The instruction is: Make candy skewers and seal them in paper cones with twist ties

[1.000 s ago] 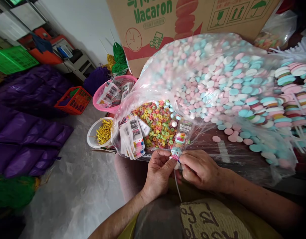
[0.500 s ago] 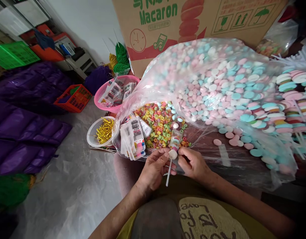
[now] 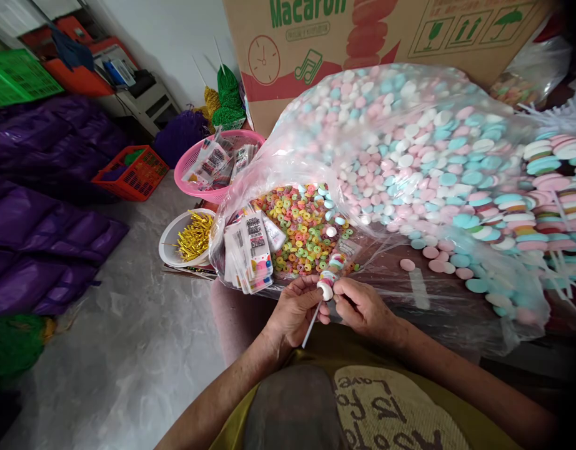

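A candy skewer [image 3: 325, 289] of stacked pieces on a thin white stick [image 3: 310, 326] is between my two hands. My left hand [image 3: 292, 309] pinches its lower end, the stick pointing down towards my lap. A clear plastic sleeve [image 3: 348, 247] surrounds the upper candies, its far end sticking out beyond them. With thumb and finger closed, my right hand [image 3: 363, 306] grips the sleeve's near edge beside the lowest white piece. Just beyond lie colourful ring candies [image 3: 297, 234]. Left of these is a fanned pile of printed sleeves [image 3: 248, 253].
A large clear bag [image 3: 410, 150] of pastel candy discs covers much of the table. Finished-looking stacked skewers [image 3: 517, 215] lie right. On the left are a pink basket [image 3: 187, 178] of packets and a white bowl [image 3: 168, 253] of gold ties. A cardboard box [image 3: 278, 94] stands behind.
The sleeve has come down further over the candies towards my left hand. The skewer has tilted, with its stick end swinging left. The camera view has shifted slightly.
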### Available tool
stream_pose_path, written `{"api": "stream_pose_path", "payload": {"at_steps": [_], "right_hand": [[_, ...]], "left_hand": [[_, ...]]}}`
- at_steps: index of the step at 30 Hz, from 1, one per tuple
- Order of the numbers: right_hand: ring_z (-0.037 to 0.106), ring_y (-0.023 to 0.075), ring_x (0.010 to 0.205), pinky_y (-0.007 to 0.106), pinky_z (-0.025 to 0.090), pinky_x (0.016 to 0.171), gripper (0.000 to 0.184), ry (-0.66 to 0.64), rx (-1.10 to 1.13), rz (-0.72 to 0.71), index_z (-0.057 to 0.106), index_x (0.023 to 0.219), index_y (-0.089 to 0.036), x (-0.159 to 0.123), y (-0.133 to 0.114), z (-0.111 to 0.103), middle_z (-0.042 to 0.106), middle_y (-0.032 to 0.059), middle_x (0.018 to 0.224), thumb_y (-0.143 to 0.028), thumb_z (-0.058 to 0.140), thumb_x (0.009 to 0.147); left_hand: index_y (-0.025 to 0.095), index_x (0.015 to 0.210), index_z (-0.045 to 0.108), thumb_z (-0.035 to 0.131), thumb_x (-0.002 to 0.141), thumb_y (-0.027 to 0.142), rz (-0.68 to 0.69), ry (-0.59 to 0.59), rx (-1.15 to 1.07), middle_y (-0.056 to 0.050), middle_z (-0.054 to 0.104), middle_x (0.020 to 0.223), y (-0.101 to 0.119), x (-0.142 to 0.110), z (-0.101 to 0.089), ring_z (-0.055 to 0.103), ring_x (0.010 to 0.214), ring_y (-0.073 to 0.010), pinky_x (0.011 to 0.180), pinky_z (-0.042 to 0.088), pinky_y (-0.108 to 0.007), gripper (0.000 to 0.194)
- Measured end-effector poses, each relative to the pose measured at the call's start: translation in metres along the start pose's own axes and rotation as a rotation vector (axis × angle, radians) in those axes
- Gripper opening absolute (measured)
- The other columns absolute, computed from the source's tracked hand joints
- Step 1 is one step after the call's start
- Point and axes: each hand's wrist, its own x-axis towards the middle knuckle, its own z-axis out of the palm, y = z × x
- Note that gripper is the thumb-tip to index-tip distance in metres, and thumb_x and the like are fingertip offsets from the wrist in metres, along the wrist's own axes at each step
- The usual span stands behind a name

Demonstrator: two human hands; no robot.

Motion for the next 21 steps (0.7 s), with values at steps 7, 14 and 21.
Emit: {"api": "stream_pose_path", "payload": {"at_steps": [7,14,21], "right_hand": [[0.043,0.0084,0.049,0.020,0.035,0.047,0.013,0.039,-0.101,0.137,0.050,0.073,-0.019,0.011,-0.003,-0.021,0.050,-0.0029,0.057,-0.023,0.049,0.085],[0.050,0.0149,0.058,0.026,0.037,0.056,0.017,-0.014,-0.276,0.023,0.047,0.071,-0.021,0.012,0.015,-0.008,0.053,0.0018,0.063,-0.013,0.039,0.084],[0.050,0.0148,0.060,0.026,0.041,0.057,0.011,0.088,-0.257,0.035,0.039,0.080,-0.022,-0.001,0.023,-0.003,0.051,0.0017,0.069,-0.014,0.036,0.086]], "left_hand": [[0.014,0.083,0.058,0.074,0.063,0.029,0.282,0.171,0.366,0.003,0.060,0.069,-0.008,0.004,0.002,0.048,0.040,-0.0046,0.033,0.041,-0.018,0.029],[0.016,0.082,0.059,0.078,0.060,0.024,0.329,0.132,0.389,0.004,0.060,0.067,-0.013,0.006,0.002,0.052,0.047,-0.0062,0.045,0.046,-0.020,0.030],[0.016,0.091,0.055,0.082,0.060,0.027,-0.069,0.012,-0.089,-0.001,0.065,0.074,-0.003,0.010,0.004,0.065,0.056,-0.0141,0.051,0.052,-0.024,0.043]]}}
